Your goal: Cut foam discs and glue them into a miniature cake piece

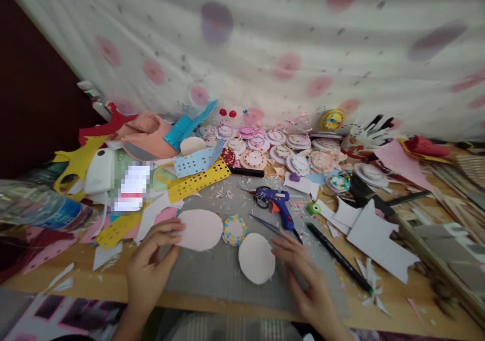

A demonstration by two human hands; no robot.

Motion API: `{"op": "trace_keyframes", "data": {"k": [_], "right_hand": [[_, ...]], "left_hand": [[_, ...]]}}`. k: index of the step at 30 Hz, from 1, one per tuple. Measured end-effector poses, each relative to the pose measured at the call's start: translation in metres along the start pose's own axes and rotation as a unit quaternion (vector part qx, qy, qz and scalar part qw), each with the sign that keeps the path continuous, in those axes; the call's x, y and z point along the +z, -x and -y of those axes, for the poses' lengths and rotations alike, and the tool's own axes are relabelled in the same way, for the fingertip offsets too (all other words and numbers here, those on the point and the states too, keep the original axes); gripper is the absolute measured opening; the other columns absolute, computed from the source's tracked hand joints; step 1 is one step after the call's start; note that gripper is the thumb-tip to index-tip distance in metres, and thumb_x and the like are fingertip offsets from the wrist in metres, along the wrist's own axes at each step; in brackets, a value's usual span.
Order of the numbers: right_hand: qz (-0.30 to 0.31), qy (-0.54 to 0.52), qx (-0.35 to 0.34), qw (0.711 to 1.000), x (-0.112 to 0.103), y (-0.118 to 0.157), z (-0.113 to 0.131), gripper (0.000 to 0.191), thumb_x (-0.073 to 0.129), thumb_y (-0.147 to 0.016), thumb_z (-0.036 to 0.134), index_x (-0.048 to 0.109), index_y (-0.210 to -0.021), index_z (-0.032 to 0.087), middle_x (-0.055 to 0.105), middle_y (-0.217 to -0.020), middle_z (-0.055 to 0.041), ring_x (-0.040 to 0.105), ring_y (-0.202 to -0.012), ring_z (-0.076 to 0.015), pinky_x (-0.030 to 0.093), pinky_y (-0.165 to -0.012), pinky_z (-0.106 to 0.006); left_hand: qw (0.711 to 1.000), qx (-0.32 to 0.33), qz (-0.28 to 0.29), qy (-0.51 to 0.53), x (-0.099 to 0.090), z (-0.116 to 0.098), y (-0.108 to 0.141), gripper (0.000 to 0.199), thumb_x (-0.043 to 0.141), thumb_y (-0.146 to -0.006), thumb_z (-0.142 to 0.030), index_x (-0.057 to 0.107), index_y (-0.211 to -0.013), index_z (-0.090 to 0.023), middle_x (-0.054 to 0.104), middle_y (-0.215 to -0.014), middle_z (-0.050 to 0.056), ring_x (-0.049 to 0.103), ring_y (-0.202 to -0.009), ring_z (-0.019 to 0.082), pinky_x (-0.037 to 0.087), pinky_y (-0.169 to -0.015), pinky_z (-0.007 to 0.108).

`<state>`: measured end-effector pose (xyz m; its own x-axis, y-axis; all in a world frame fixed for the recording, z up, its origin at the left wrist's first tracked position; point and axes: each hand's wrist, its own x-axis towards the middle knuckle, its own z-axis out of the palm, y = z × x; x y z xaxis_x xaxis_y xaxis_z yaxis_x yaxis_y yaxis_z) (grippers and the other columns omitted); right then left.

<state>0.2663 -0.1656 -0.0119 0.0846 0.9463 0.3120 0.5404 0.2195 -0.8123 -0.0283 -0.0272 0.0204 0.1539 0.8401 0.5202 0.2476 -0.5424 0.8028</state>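
Observation:
My left hand (155,255) pinches the left edge of a pale pink foam oval (200,230) between thumb and fingers, over the grey mat (212,285). A second pale round piece (256,258) lies to the right, with the fingertips of my right hand (303,275) at its right edge; those fingers are apart. Between the two pieces sits a small disc with a yellow and blue beaded rim (235,230). Behind my right hand lie a blue glue gun (278,202) and tweezers (265,223).
Decorated little foam hats (255,159) fill the back. Perforated yellow foam (199,179), blue foam and a bottle (45,207) are at the left. A black pen (341,257), white scraps (379,235) and a tray edge (428,250) are on the right.

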Motion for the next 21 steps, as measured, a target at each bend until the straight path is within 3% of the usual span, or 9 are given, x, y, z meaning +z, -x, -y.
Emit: {"op": "trace_keyframes", "data": {"k": [2, 4, 7, 9, 11, 14, 16, 19, 21], "right_hand": [[-0.03, -0.049, 0.04, 0.998, 0.006, -0.006, 0.012, 0.034, 0.049, -0.094, 0.015, 0.061, -0.121, 0.031, 0.063, -0.127, -0.0064, 0.053, -0.125, -0.0245, 0.042, -0.105, -0.042], [-0.035, -0.167, 0.097, 0.98, 0.018, -0.015, 0.026, 0.029, 0.052, -0.096, 0.026, 0.057, -0.124, 0.032, 0.065, -0.12, -0.0071, 0.063, -0.107, -0.0216, 0.052, -0.091, -0.035], [-0.006, -0.384, 0.178, 0.906, 0.035, -0.031, 0.045, 0.036, 0.06, -0.093, 0.042, 0.053, -0.126, 0.029, 0.07, -0.095, -0.0057, 0.067, -0.073, -0.0161, 0.052, -0.058, -0.024], [-0.004, -0.455, 0.227, 0.861, 0.04, -0.041, 0.051, 0.03, 0.063, -0.091, 0.043, 0.057, -0.114, 0.025, 0.068, -0.075, -0.0017, 0.062, -0.056, -0.0117, 0.044, -0.046, -0.018], [-0.013, -0.467, 0.258, 0.846, 0.039, -0.048, 0.053, 0.021, 0.065, -0.091, 0.039, 0.06, -0.099, 0.021, 0.065, -0.066, 0.0003, 0.059, -0.05, -0.0086, 0.04, -0.043, -0.015], [-0.005, -0.45, 0.258, 0.855, 0.03, -0.051, 0.054, 0.02, 0.065, -0.091, 0.039, 0.062, -0.092, 0.019, 0.067, -0.07, -0.002, 0.061, -0.055, -0.0095, 0.044, -0.048, -0.017], [0.0, -0.413, 0.238, 0.879, 0.024, -0.048, 0.052, 0.019, 0.059, -0.094, 0.038, 0.063, -0.096, 0.02, 0.069, -0.077, -0.0043, 0.064, -0.062, -0.0122, 0.048, -0.053, -0.02], [-0.044, -0.24, 0.165, 0.956, 0.02, -0.039, 0.043, 0.015, 0.056, -0.095, 0.034, 0.063, -0.103, 0.023, 0.07, -0.09, -0.006, 0.067, -0.077, -0.0175, 0.055, -0.067, -0.028], [-0.046, -0.069, 0.113, 0.99, 0.022, -0.031, 0.031, 0.03, 0.066, -0.086, 0.032, 0.061, -0.115, 0.025, 0.069, -0.107, -0.0091, 0.065, -0.096, -0.0247, 0.055, -0.083, -0.038]], "left_hand": [[0.996, 0.081, 0.03, -0.029, 0.006, -0.007, -0.007, 0.024, 0.06, -0.08, 0.003, 0.064, -0.083, -0.021, 0.07, -0.101, 0.003, 0.065, -0.104, 0.02, 0.055, -0.09, 0.038], [0.988, 0.135, 0.067, -0.043, 0.013, -0.016, -0.012, 0.03, 0.057, -0.079, 0.008, 0.063, -0.086, -0.021, 0.07, -0.102, 0.003, 0.064, -0.107, 0.02, 0.055, -0.091, 0.039], [0.974, 0.185, 0.118, -0.048, 0.025, -0.03, -0.016, 0.033, 0.056, -0.078, 0.009, 0.061, -0.089, -0.022, 0.07, -0.106, 0.002, 0.062, -0.111, 0.02, 0.054, -0.094, 0.038], [0.981, 0.158, 0.104, -0.047, 0.032, -0.037, -0.016, 0.03, 0.056, -0.08, 0.005, 0.062, -0.09, -0.023, 0.067, -0.117, 0.003, 0.058, -0.12, 0.02, 0.052, -0.099, 0.038], [0.994, 0.076, 0.078, -0.02, 0.037, -0.042, -0.015, 0.028, 0.055, -0.083, 0.0, 0.063, -0.094, -0.025, 0.061, -0.128, 0.005, 0.056, -0.124, 0.021, 0.052, -0.101, 0.037], [0.992, -0.035, 0.108, 0.06, 0.038, -0.041, -0.014, 0.021, 0.06, -0.085, -0.01, 0.064, -0.097, -0.027, 0.064, -0.124, 0.005, 0.065, -0.112, 0.02, 0.058, -0.092, 0.034], [0.987, -0.088, 0.105, 0.079, 0.034, -0.035, -0.015, 0.012, 0.064, -0.085, -0.015, 0.066, -0.089, -0.026, 0.072, -0.101, 0.002, 0.072, -0.09, 0.017, 0.061, -0.078, 0.028], [0.98, -0.187, -0.028, 0.056, 0.023, -0.021, -0.021, 0.004, 0.068, -0.084, -0.024, 0.064, -0.083, -0.023, 0.07, -0.07, -0.002, 0.067, -0.061, 0.011, 0.058, -0.059, 0.019], [0.967, -0.23, -0.103, 0.047, 0.017, -0.011, -0.025, 0.012, 0.071, -0.082, -0.03, 0.063, -0.084, -0.022, 0.07, -0.068, -0.002, 0.065, -0.057, 0.011, 0.056, -0.058, 0.019]]}}
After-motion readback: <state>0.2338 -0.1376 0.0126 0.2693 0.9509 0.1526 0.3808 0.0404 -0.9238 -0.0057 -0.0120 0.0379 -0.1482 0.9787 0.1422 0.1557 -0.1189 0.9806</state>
